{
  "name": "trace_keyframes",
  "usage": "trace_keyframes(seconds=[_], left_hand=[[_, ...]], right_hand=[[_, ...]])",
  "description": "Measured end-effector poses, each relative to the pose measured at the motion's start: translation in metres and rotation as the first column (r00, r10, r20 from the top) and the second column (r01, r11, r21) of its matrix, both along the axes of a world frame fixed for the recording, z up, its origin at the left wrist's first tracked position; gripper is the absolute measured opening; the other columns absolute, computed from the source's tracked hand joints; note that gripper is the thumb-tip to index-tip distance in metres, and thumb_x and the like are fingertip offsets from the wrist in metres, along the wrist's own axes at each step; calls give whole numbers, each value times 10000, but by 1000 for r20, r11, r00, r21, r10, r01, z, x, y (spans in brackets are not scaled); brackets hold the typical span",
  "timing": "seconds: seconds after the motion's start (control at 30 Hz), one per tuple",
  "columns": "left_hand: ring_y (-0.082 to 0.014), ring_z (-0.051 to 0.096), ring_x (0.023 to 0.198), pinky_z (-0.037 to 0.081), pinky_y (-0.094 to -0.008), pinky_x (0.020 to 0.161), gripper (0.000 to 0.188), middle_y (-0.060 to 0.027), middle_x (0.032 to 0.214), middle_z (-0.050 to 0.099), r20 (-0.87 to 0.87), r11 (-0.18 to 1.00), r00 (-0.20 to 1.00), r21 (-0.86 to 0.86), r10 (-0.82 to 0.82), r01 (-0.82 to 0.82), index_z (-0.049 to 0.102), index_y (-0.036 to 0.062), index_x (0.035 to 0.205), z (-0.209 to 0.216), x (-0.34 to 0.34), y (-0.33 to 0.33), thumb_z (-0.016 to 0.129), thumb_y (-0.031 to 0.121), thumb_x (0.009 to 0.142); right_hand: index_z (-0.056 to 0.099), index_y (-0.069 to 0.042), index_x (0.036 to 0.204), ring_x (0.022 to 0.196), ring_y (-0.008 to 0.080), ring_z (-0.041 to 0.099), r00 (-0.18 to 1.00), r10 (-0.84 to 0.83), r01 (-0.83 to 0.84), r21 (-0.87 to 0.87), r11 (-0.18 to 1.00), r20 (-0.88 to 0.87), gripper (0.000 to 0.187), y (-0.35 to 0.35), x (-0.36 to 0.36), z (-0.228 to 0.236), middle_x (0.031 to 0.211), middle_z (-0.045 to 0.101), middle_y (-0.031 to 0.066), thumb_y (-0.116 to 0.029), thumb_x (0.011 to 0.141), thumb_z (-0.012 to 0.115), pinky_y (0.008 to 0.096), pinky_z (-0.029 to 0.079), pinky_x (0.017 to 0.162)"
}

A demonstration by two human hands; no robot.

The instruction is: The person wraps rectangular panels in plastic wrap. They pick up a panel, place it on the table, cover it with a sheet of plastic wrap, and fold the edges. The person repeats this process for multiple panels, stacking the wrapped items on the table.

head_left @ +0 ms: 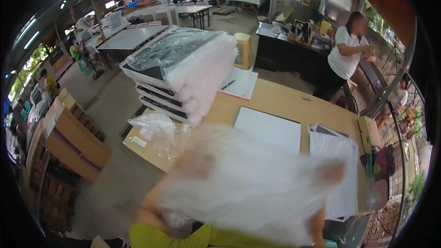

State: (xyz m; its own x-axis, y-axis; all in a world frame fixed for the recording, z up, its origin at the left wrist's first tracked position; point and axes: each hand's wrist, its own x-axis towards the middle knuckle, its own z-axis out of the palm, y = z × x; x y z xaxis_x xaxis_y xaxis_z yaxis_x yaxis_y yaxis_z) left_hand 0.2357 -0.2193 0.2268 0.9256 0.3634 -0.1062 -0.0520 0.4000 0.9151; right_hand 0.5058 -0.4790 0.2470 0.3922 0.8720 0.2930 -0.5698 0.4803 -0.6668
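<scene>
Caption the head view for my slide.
Left hand and right hand hold a translucent plastic sheet at a tan table.

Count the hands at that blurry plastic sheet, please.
2: the left hand and the right hand, at the left and right sides of the plastic sheet. Both are blurred; no others show there, and none seems hidden.

From my remote seat I see thin, cloudy plastic film [252,188], glossy crinkled wrap [156,126], a smooth wood-toned bench [285,94].
</scene>
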Motion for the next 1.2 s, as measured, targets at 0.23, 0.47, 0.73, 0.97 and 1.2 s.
trace_keyframes(seconds=[0.23, 0.47, 0.73, 0.97, 1.2], left_hand=[[-162, 552, 636, 460, -306, 580, 418, -58, 746, 590, 98, 996, 992, -40, 82, -78, 576, 63, 897, 27, -16, 6, 476, 467, 864], [-167, 554, 628, 458, -307, 569, 392, -61, 744, 592, 100, 1000, 995, 20, -7, 5, 569, 57, 914, 45, -30, 2, 501, 439, 855], [-173, 557, 620, 455, -308, 557, 368, -64, 742, 594, 50, 999, 998, 39, -40, 39, 561, 50, 935, 34, -58, -11, 529, 406, 844], [-178, 559, 612, 453, -310, 547, 353, -67, 741, 596, 113, 1000, 994, 31, -10, 6, 555, 45, 952, 29, -28, -13, 554, 377, 834], [-183, 561, 605, 450, -311, 536, 344, -70, 739, 598, 176, 990, 977, 45, 121, -131, 548, 39, 970, 60, -19, 34, 579, 349, 825]], right_hand=[[540, -50, 1128, 755, 201, 584, 996, 70, -63, -135, 989, 48, 345, -3, -15, 5, 963, 591, 75, -304, 898, 496, 318, 493, 664], [546, -47, 1109, 730, 211, 581, 991, 110, -87, -250, 964, 81, 334, -15, -32, 1, 928, 593, 88, -298, 897, 487, 326, 489, 653], [552, -43, 1087, 701, 221, 577, 997, 39, -17, -270, 963, 74, 323, -28, -37, 2, 888, 596, 102, -292, 897, 477, 335, 485, 640], [558, -39, 1068, 675, 231, 574, 995, 37, -11, -284, 959, 87, 315, -28, -40, 1, 853, 598, 115, -286, 896, 467, 342, 482, 629], [564, -35, 1049, 650, 240, 570, 992, 73, -41, -284, 958, 105, 308, -31, -44, -7, 818, 600, 127, -281, 896, 458, 350, 479, 618]])
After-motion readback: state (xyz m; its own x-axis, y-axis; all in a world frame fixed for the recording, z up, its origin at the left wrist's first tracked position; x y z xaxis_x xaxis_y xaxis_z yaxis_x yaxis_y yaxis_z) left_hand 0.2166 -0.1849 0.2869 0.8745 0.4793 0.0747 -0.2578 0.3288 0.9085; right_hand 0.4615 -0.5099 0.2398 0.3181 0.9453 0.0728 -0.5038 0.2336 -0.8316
